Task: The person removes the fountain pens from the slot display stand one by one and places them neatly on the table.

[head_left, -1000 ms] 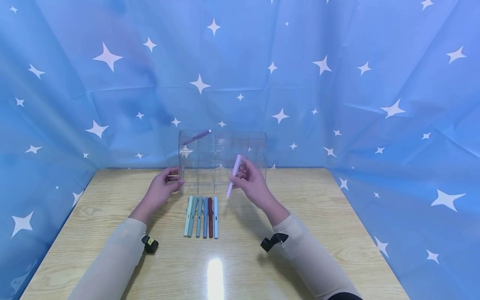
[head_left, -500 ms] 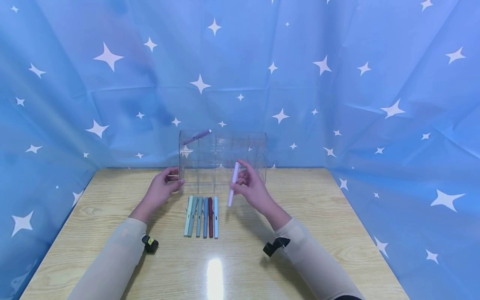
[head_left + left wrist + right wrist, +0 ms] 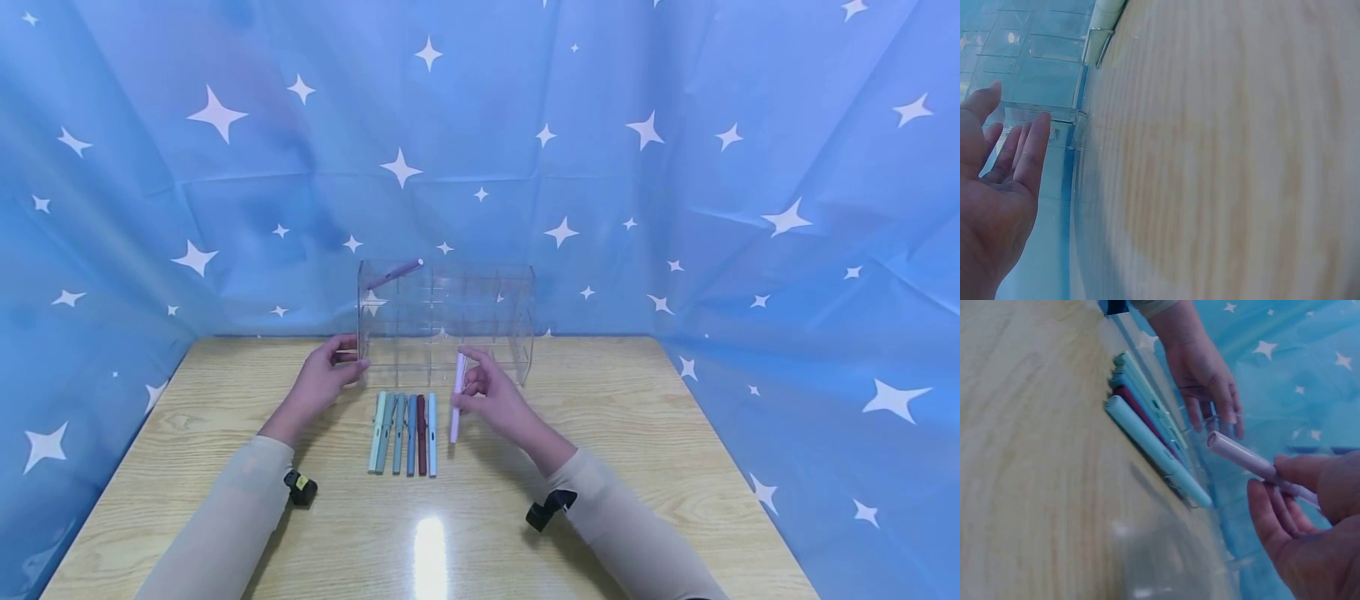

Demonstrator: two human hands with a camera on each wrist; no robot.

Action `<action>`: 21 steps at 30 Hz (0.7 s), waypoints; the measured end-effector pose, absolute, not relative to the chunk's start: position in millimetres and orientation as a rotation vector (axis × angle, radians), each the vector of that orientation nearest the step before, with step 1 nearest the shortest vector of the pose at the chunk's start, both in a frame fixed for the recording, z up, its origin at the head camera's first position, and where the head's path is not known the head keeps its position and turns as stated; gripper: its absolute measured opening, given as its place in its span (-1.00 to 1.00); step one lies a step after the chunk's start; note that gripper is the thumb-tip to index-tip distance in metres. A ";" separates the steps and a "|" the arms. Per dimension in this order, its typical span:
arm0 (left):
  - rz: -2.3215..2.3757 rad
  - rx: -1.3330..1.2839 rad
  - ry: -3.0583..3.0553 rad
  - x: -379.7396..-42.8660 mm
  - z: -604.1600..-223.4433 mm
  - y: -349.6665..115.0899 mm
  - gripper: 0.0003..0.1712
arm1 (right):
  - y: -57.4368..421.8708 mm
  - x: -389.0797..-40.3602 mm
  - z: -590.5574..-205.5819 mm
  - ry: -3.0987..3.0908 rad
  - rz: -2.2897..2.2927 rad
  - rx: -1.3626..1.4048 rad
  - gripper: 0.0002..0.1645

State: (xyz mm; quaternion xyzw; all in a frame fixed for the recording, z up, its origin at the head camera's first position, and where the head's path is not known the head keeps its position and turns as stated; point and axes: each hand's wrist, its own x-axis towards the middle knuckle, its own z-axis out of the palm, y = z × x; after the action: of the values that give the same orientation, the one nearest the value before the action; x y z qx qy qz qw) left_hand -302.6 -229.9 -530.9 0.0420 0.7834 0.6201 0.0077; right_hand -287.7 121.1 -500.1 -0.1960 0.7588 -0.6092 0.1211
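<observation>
My right hand (image 3: 495,404) pinches a pale lilac pen (image 3: 456,421) between thumb and fingers, just in front of the clear box. The right wrist view shows the pen (image 3: 1241,456) jutting out past the thumb. A clear divided box (image 3: 483,292) stands at the back of the table. At its left side is my left hand (image 3: 322,375), fingers fairly straight and touching the box's edge; the left wrist view shows this hand (image 3: 1004,194) without anything gripped. Several pens lie side by side before the box, among them a dark red pen (image 3: 422,437) and a light blue pen (image 3: 432,437).
A purple pen (image 3: 396,273) leans slantwise in the box's upper left compartment. The wooden table (image 3: 637,475) carries everything, and a blue star-patterned cloth (image 3: 600,183) hangs behind it and along both sides.
My right hand has come down and slightly left toward the front of the box, with the lilac pen turning more upright in the head view. The left hand and the row of pens have not moved.
</observation>
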 end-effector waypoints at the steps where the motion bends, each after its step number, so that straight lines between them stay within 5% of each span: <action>1: 1.937 0.131 2.453 -302.3 -530.7 -229.5 -0.28 | 120.8 -286.5 -501.5 2.211 -1.767 -0.571 0.12; 21: 1.948 0.131 2.445 -301.4 -529.0 -228.0 -0.26 | 115.8 -284.7 -528.0 2.224 -1.531 -0.592 0.02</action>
State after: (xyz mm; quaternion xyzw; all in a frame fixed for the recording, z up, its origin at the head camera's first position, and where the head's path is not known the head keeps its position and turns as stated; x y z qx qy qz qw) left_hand -301.4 -228.0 -529.0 0.0418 0.7814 0.6226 0.0065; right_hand -284.7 115.8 -528.0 -0.2103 0.7903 -0.5441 0.1874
